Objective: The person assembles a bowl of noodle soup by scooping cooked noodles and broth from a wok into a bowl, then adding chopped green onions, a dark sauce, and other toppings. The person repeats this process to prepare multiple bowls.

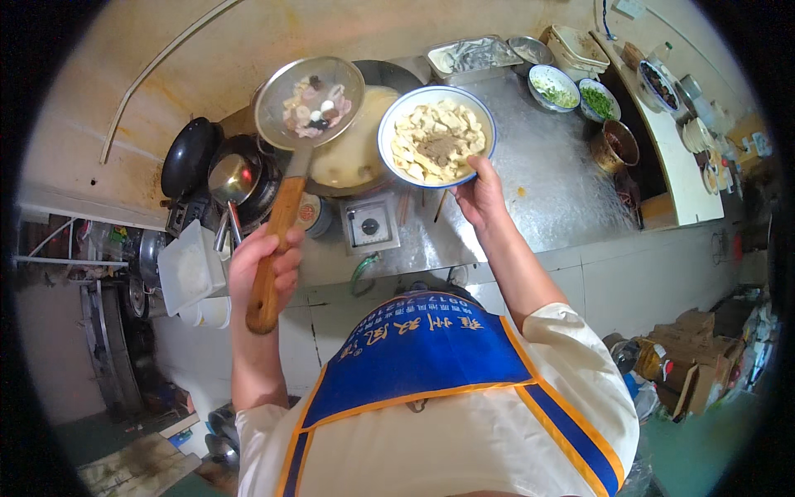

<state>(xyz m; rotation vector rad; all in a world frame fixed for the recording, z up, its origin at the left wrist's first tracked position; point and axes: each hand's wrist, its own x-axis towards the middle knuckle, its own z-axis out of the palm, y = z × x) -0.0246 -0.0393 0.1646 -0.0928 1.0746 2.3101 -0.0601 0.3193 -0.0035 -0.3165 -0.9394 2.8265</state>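
Observation:
My left hand (269, 263) is wrapped round the wooden handle of a wire strainer (309, 153). The strainer's round basket, over the left part of a wok, holds pale and pinkish food pieces with a few dark bits. In my right hand (480, 195) is a white bowl (400, 168) with a blue rim, gripped at its lower right edge with the thumb on the rim. Pale yellowish chunks (411, 132) fill the bowl, with a heap of grey-brown powder on top. Behind and between the two sits the wok (352, 157), full of cloudy yellowish liquid.
Left of the wok are a dark pan (189, 157) and a metal ladle (234, 180). Bowls of chopped pale food (554, 89) and chopped greens (598, 102) stand at the back right, near a metal pot (615, 147). A metal tray (472, 56) lies along the wall.

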